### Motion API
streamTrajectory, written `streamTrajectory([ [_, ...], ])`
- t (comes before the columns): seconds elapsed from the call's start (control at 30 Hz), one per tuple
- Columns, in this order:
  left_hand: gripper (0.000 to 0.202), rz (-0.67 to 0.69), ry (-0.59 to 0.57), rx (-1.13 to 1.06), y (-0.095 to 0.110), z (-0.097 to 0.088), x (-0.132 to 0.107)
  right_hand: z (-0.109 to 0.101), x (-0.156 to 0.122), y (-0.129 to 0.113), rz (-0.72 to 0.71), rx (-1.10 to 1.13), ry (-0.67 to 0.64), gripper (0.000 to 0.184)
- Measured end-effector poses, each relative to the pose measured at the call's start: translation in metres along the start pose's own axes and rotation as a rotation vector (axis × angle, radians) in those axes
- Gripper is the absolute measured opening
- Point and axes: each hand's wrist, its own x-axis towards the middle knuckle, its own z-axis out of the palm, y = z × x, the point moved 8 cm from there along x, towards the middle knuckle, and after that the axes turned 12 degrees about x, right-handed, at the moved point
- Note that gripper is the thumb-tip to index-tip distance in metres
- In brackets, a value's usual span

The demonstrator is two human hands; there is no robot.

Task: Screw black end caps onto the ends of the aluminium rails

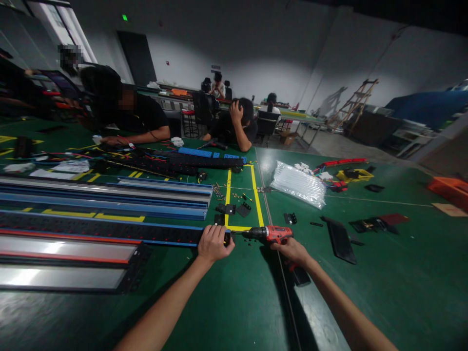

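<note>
My right hand [292, 252] is wrapped round the grip of a red and black cordless drill [278, 234], whose battery base shows below the wrist. The drill lies level, its bit pointing left at the end of a long black and blue power strip [146, 233]. Over that same end my left hand [215, 243] is closed, fingers on top and thumb at the near side. Whether the bit tip touches the end piece is too small to tell. Small dark screws [250, 240] lie under the chuck, and black brackets [244, 209] sit just beyond.
Blue and silver rails [175, 209] and panels with red edges [69, 246] cover the left of the green table [365, 302]. To the right are a clear plastic bag [298, 185], a black flat part [340, 239] and a yellow tray [354, 174]. Two people sit across the table.
</note>
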Motion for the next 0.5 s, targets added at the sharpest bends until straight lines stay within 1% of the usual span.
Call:
streamTrajectory([
  [0.13, 0.029, -0.003, -0.001, 0.002, 0.0000, 0.0003, -0.0008, 0.0014, 0.0013, -0.0016, -0.015, 0.180, -0.024, 0.026],
  [0.23, 0.028, -0.005, 0.006, 0.002, 0.0001, 0.0001, -0.0007, 0.0057, 0.0021, 0.0027, 0.013, 0.241, -0.048, 0.025],
  [0.3, 0.028, -0.005, 0.006, 0.003, 0.0002, 0.0001, -0.0003, 0.0069, 0.0027, 0.0063, 0.037, 0.221, -0.033, 0.027],
  [0.43, 0.028, -0.001, -0.001, 0.009, 0.0006, -0.0004, 0.0009, 0.0071, 0.0019, 0.0068, 0.037, 0.120, 0.018, 0.036],
  [0.5, 0.028, -0.004, -0.003, 0.010, 0.0004, -0.0011, 0.0013, 0.0064, -0.0006, 0.0074, 0.063, 0.069, 0.046, 0.037],
])
